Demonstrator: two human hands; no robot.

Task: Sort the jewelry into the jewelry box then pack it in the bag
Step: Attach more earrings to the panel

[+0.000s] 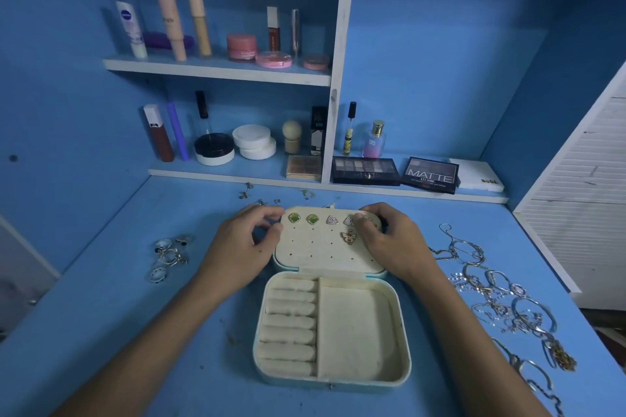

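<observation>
The open jewelry box is shown flat on the blue table, its lid panel laid back and pierced with rows of holes. Both hands are placed at the lid's far corners. The left hand is held at the left edge, fingers curled with thumb and forefinger drawn together; whether anything is pinched between them cannot be told. The right hand is set over the right corner, its fingertips bent onto the panel, apparently pressing or seating a small earring there; the piece itself is mostly hidden.

Between the two grips, two green earrings and two triangular earrings are seen already mounted in the top row, with a butterfly earring just below and beside the right fingertips. The step in hand is judged to be the sorting of earrings. Loose studs lie just beyond the left hand; rings lie well to its left, and chains and bangles to the right of the right hand. The ring rolls and open compartment, nearer than both grips, are not yet filled. Next, a stud's post must be aligned with a free hole, which calls for a fine pinch while the lid is steadied. No bag is in view.
</observation>
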